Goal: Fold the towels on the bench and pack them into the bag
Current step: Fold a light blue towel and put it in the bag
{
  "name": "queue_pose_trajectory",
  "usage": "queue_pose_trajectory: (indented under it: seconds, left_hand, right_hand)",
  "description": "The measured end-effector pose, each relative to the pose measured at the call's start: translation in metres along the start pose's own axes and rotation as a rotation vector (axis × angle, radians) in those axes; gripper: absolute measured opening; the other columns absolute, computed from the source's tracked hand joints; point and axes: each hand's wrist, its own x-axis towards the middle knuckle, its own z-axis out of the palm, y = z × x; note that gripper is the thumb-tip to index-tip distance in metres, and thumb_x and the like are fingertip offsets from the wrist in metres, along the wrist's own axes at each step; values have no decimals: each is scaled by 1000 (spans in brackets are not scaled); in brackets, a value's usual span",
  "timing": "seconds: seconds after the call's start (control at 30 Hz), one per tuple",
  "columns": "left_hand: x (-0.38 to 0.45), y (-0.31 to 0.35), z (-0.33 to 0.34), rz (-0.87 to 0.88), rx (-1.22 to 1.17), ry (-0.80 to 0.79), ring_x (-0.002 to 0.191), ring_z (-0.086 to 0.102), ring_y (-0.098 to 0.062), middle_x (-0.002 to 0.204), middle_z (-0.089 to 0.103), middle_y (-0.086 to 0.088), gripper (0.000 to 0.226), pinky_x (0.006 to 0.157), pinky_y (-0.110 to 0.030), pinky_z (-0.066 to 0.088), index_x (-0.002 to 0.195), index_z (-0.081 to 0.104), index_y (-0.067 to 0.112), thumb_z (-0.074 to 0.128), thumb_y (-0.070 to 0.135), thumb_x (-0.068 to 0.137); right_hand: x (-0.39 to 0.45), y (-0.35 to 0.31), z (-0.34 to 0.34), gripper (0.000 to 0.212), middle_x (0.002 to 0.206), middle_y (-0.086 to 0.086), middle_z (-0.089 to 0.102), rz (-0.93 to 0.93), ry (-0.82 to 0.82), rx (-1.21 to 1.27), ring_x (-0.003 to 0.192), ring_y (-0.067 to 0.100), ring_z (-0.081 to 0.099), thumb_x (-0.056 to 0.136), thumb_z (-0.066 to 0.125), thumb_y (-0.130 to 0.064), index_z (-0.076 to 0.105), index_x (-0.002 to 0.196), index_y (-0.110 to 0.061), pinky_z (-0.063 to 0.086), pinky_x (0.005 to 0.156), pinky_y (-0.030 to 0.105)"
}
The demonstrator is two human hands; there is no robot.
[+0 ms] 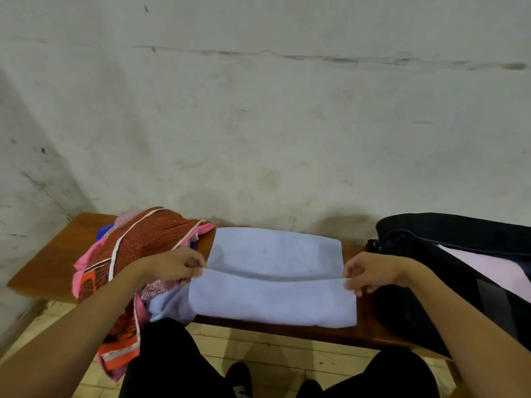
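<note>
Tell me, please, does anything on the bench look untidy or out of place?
Yes. The heap of unfolded red and pink towels at the left of the bench spills over its front edge and hangs toward the floor. The light blue towel, pinched by both hands, lies tidy.

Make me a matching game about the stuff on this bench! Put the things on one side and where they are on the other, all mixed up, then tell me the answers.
Things:
1. light blue towel
2. red and pink patterned cloth
3. black bag
4. pale pink cloth

Places:
A. inside the open bag
B. heaped at the left end of the bench
C. at the right end of the bench
D. in the middle of the bench, its near edge pinched by the left hand and the right hand

Pairs: 1-D, 2-B, 3-C, 4-A
</note>
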Motion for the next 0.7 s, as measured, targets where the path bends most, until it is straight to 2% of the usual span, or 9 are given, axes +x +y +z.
queue_pose_trajectory:
  seconds: [0.1, 0.17, 0.27, 0.4, 0.53, 0.6, 0.7]
  left_hand:
    - [5, 1, 0, 97, -53, 193, 62, 56, -16, 72, 61, -12, 9, 57, -23, 44, 91, 65, 0, 59, 6, 94]
    - [6, 0, 0, 127, 10, 237, 64, 57, -13, 71, 65, -8, 10, 60, -23, 45, 86, 69, 5, 61, 5, 93]
    - [9, -2, 1, 115, 69, 316, 56, 56, -11, 63, 65, -6, 16, 57, -24, 47, 80, 68, 6, 59, -1, 91]
    - [16, -2, 12, 130, 192, 442, 57, 59, -5, 67, 65, -5, 26, 59, -18, 49, 72, 66, 9, 56, -9, 88]
    - [24, -9, 23, 169, 331, 498, 64, 56, -7, 71, 63, 2, 38, 63, -16, 44, 69, 60, 24, 54, -9, 86]
    - [27, -15, 26, 196, 483, 535, 68, 54, -8, 73, 62, 7, 34, 64, -18, 40, 73, 59, 30, 59, -2, 84]
    - [27, -28, 33, 273, 575, 549, 77, 58, -13, 84, 68, 1, 18, 70, -25, 44, 83, 70, 17, 65, 0, 82]
  right_hand:
    - [5, 4, -1, 8, 80, 2, 71, -58, 85, -42, 76, 19, 57, 92, 67, -18, 67, 89, -11, 50, 71, 24]
    - [6, 8, -1, 8, 80, 4, 72, -55, 103, -71, 76, 18, 60, 90, 68, -17, 67, 87, -10, 52, 73, 25]
    - [8, 12, -2, 7, 80, 4, 73, -53, 148, -96, 77, 16, 67, 90, 70, -15, 69, 87, -9, 57, 76, 23]
    - [11, 16, 2, 6, 80, 4, 74, -54, 231, -98, 77, 15, 71, 87, 73, -11, 71, 81, -11, 59, 77, 26]
    - [20, 19, 15, 13, 75, -4, 67, -72, 490, -264, 71, 13, 63, 87, 72, -13, 71, 75, -18, 53, 70, 24]
    - [24, 19, 25, 14, 75, -5, 65, -73, 568, -302, 71, 13, 62, 89, 69, -11, 71, 77, -17, 54, 71, 25]
    - [30, 24, 36, 21, 76, -6, 62, -61, 565, -372, 73, 11, 60, 89, 66, -9, 64, 72, -22, 54, 72, 23]
